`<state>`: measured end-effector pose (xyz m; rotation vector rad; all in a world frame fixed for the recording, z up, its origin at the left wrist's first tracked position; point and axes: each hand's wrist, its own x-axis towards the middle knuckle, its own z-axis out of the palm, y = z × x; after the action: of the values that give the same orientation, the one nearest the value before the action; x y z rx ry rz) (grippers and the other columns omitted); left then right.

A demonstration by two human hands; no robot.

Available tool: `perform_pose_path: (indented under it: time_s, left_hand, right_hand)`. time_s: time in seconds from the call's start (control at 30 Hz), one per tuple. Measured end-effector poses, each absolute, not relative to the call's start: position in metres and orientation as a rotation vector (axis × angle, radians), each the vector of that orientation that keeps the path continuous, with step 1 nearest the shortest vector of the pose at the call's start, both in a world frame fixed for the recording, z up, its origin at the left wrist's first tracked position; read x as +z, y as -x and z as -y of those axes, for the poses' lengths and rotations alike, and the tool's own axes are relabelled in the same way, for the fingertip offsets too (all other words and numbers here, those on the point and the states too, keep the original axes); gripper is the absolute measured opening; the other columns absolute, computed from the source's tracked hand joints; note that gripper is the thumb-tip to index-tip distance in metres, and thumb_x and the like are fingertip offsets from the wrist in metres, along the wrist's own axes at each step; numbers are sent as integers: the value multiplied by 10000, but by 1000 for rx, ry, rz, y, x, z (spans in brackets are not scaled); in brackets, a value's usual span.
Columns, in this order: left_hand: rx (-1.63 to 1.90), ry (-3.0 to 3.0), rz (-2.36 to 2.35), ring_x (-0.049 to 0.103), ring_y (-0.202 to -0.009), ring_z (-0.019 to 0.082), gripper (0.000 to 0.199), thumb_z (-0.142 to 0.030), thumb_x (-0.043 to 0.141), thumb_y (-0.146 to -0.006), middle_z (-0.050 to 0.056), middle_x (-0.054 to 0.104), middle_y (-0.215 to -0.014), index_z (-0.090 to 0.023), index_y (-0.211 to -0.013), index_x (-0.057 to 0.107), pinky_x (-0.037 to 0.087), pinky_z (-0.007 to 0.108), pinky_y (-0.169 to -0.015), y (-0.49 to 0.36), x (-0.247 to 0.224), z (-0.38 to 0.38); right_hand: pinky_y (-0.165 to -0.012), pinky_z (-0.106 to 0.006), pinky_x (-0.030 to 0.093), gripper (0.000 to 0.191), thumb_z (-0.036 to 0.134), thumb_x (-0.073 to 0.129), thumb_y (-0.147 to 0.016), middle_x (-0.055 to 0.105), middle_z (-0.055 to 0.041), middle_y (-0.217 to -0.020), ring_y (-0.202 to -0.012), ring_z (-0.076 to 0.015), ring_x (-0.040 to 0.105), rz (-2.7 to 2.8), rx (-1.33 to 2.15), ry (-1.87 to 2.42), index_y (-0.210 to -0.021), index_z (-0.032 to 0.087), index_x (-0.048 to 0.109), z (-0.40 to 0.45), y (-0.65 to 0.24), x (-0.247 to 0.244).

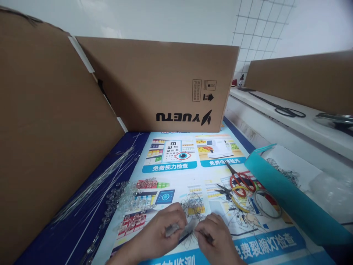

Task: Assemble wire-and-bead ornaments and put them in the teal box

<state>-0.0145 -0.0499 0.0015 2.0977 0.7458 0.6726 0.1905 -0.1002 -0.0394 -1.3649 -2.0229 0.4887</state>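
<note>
At the front edge, my left hand (162,232) has its fingers closed round a small translucent strip (190,226) that sticks out toward the right. Close beside it, my right hand (213,235) is closed in a pinch near the strip's end; what lies between those fingers is too small to make out. Behind both hands is a tangle of thin wire (193,204). To the left spreads a pile of clear beads (124,197). Red-handled scissors (242,184) and yellow-handled pliers (237,200) lie to the right among wire scraps.
A roll of tape or wire ring (267,203) is beside a teal box (292,198) holding wire pieces. Long thin wires (96,180) lie at left. Cardboard panels (154,81) stand behind and left. Black scissors (286,110) rest on a white ledge.
</note>
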Motion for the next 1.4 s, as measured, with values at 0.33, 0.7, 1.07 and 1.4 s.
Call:
perform_pose_path:
  time_s: [0.33,0.7,1.07,1.4]
  left_hand:
    - [684,-2266,-896,535,-759,131,165,-50,457,-813,7,561,-809,-192,-817,540,411,239,-659,18,20,57]
    - [358,-2692,-1193,593,-657,182,112,-111,565,-784,9,607,-763,-219,-802,587,450,269,-556,-9,-4,80]
    - [430,-2804,-1171,594,-649,158,94,-129,551,-782,-2,607,-760,-223,-789,545,448,249,-565,-6,-17,80]
    - [643,-2862,-1031,623,-674,173,274,-68,442,-739,19,653,-825,-223,-945,534,458,249,-559,-7,-34,80]
  right_hand:
    - [-660,-278,360,119,96,565,-742,504,11,-621,-648,-150,508,1997,530,1383,-674,192,580,98,-188,-33]
    - [-666,-284,360,147,59,528,-725,512,6,-637,-657,-150,497,1982,472,1315,-657,189,535,99,-186,-35]
    - [-626,-275,385,95,136,534,-778,509,2,-668,-665,-161,511,1826,520,1457,-725,203,575,99,-199,-30]
    - [-631,-265,370,88,177,596,-763,515,15,-615,-663,-162,519,1756,603,1547,-684,205,623,94,-197,-32]
